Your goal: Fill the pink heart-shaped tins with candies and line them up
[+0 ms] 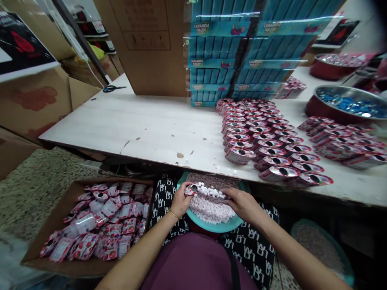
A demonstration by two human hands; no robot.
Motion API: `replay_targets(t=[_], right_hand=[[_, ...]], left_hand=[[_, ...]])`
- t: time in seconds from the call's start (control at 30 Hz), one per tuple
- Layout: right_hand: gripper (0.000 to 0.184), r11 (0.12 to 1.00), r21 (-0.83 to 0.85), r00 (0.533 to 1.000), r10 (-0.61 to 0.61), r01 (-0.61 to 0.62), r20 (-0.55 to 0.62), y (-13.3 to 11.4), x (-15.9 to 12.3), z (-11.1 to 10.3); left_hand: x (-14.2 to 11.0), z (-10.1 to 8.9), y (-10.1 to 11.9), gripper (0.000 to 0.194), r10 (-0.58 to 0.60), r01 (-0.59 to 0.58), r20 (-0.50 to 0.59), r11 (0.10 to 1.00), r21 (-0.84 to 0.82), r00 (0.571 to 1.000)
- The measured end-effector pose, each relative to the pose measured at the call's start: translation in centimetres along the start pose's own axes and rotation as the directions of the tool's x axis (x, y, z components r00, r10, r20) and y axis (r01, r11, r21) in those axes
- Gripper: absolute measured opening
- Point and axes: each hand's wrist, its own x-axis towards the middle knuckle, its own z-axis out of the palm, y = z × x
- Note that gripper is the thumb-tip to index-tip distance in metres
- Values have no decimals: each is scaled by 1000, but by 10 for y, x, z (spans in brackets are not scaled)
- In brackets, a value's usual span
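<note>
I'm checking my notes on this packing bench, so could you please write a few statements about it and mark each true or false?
1. The teal bowl of small candies sits on the person's lap. True.
2. The left hand holds a red packet over the bowl. True.
3. The right hand rests on the table. False: it is over the candies in the bowl, below the table edge.
4. The cardboard box on the floor holds blue candies. False: it holds red and pink packets.
5. Scissors lie at the table's far left. True.
6. The filled packets are stacked on the floor. False: they stand in rows on the table.
</note>
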Motion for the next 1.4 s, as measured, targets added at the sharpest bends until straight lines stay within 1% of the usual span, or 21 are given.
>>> replay_targets(t=[0.07, 0.13, 0.2, 0.3, 0.37, 0.47, 0.53, 0.63, 0.7, 0.8, 0.9, 0.97, 1.1, 1.17, 1.3, 1.4], right_hand=[[27, 981, -192, 1000, 3, 0, 12, -14, 1, -13], [25, 936, -352, 1000, 3, 4, 21, -27, 3, -19], [26, 896, -443, 1000, -11, 22, 28, -38, 5, -22], [26, 867, -496, 999, -35, 44, 27, -46, 6, -23], [25, 858, -510, 998, -55, 58, 21, -46, 4, -26], [28, 854, -517, 997, -71, 51, -19, -39, -4, -33], [29, 862, -507, 998, -46, 15, -49, -31, -11, -37], [29, 868, -492, 996, 33, -69, -81, -20, -20, -37], [30, 862, -497, 994, 60, -95, -87, -18, -23, -33], [32, 859, -507, 996, 40, -76, -82, -21, -25, -29], [33, 854, -514, 994, 33, -82, -103, -23, -25, -28], [33, 846, -524, 992, 40, -96, -118, -22, -26, -28], [32, 844, -532, 994, 18, -71, -105, -18, -25, -25], [32, 852, -522, 996, -2, -44, -88, -17, -23, -22], [32, 869, -492, 993, -7, -54, -121, -15, -19, -14], [31, 893, -447, 990, -18, -48, -143, -10, -19, -9]], left_hand=[[0, 8, 2, 34, 12, -13, 23, 1000, 27, 1000], [0, 14, 2, 33, 26, -28, 38, 998, 48, 999], [1, 17, 2, 34, 44, -47, 46, 997, 67, 998], [2, 18, 1, 39, 61, -66, 62, 995, 80, 996], [2, 17, 1, 38, 42, -47, 64, 996, 71, 997], [1, 13, 0, 34, 12, -14, 52, 999, 32, 999], [0, 11, -2, 34, 13, -12, 52, 1000, -17, 999], [0, 10, -8, 33, 6, 2, 57, 990, -140, 998], [1, 13, -13, 35, -7, 21, 66, 974, -224, 998], [3, 22, -19, 39, -28, 56, 85, 937, -344, 996], [4, 30, -19, 40, -37, 74, 92, 894, -443, 995], [3, 34, -16, 39, -40, 77, 90, 882, -464, 995], [2, 33, -6, 38, -51, 83, 85, 897, -434, 995], [3, 31, -1, 38, -38, 78, 107, 913, -400, 994], [5, 26, 7, 35, -39, 77, 163, 969, -236, 986], [5, 23, 9, 33, -44, 58, 134, 992, -108, 990]])
